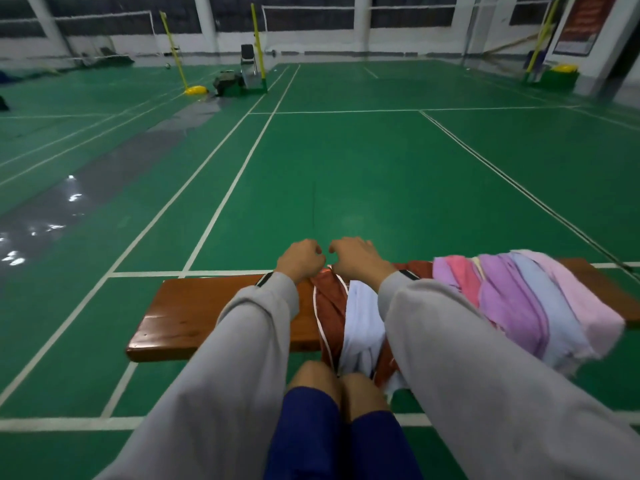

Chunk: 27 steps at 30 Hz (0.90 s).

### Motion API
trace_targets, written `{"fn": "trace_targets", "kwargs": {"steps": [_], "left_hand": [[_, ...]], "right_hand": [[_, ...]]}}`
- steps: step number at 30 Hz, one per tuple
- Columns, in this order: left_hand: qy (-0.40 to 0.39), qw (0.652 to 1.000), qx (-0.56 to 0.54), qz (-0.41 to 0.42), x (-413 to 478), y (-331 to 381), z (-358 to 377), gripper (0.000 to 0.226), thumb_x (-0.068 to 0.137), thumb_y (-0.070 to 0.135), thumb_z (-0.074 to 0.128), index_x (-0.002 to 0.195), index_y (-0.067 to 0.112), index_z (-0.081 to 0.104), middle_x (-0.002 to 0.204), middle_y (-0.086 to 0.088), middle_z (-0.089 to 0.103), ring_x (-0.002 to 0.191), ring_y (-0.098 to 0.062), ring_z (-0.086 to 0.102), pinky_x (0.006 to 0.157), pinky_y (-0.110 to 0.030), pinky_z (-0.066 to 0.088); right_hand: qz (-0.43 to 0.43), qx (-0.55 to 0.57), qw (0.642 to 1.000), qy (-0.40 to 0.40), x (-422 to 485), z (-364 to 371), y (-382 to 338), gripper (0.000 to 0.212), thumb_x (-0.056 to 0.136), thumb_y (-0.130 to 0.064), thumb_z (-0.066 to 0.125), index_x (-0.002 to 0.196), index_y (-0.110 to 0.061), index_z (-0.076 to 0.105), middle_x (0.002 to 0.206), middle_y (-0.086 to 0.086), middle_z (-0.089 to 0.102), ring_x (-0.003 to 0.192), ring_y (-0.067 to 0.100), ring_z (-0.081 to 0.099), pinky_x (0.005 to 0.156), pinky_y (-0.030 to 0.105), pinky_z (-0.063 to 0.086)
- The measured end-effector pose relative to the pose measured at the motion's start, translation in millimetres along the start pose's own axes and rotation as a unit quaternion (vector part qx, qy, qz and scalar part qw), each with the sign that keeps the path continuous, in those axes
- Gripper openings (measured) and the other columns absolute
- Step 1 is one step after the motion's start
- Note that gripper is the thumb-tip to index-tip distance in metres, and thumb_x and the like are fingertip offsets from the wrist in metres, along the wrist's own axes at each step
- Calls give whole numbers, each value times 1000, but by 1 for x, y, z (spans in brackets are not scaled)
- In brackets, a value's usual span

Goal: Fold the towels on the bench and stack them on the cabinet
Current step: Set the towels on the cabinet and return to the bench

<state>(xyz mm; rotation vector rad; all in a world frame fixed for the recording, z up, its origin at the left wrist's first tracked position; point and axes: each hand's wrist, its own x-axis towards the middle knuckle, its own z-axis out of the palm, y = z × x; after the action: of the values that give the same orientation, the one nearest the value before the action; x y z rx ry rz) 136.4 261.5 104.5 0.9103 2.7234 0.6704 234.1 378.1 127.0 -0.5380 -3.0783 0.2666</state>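
A wooden bench (194, 313) runs across the foreground. A dark red towel with white trim (329, 306) lies across it together with a white cloth (363, 317), both hanging over the near edge. My left hand (301, 259) and my right hand (356, 256) sit close together at the bench's far edge, fingers curled on the far end of the red towel. A pile of pink, purple and light blue towels (519, 299) covers the right part of the bench. No cabinet is in view.
Green court floor with white lines (346, 161) stretches ahead. Yellow net posts (258, 39), a chair (247, 64) and bags stand far back. A wet grey strip (52, 209) lies at the left. My knees (339, 386) are just before the bench.
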Motion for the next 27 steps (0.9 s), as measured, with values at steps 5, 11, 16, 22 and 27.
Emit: {"fn": "trace_targets", "kwargs": {"steps": [5, 11, 16, 22, 27], "left_hand": [[-41, 999, 14, 9, -19, 0, 42, 29, 93, 26, 53, 114, 15, 70, 119, -17, 71, 111, -38, 65, 89, -40, 52], [-74, 997, 25, -14, -2, -7, 75, 29, 90, 16, 51, 115, 14, 67, 115, -16, 70, 105, -38, 67, 85, -40, 52], [-189, 979, -8, -82, 32, -35, 130, 37, 94, 21, 59, 129, 13, 66, 130, -15, 67, 115, -35, 65, 96, -39, 53], [-182, 906, -242, -295, 24, -41, 164, 22, 97, 9, 50, 113, 4, 63, 85, -14, 61, 69, -23, 56, 71, -34, 51], [-140, 936, -214, -241, 23, -42, 171, 31, 102, 16, 52, 121, -3, 66, 119, -23, 68, 105, -35, 67, 90, -42, 56]], "right_hand": [[4, 5, 1000, -7, -5, 26, 6, 36, 92, -31, 60, 128, -24, 64, 130, 8, 65, 123, 34, 57, 103, 44, 42], [13, 47, 998, -32, 5, 68, 15, 28, 89, -18, 53, 114, -20, 65, 119, 10, 67, 115, 36, 60, 94, 42, 45], [24, 76, 994, -78, 22, 110, 29, 29, 85, -16, 54, 109, -23, 71, 112, 7, 69, 107, 32, 62, 83, 36, 48], [23, 142, 979, -141, 41, 148, 37, 34, 87, -10, 57, 115, -23, 72, 117, 5, 71, 106, 27, 64, 92, 36, 54], [36, 144, 978, -144, 43, 155, 41, 31, 88, -14, 58, 115, -22, 72, 117, 5, 71, 102, 25, 65, 94, 40, 55]]}}
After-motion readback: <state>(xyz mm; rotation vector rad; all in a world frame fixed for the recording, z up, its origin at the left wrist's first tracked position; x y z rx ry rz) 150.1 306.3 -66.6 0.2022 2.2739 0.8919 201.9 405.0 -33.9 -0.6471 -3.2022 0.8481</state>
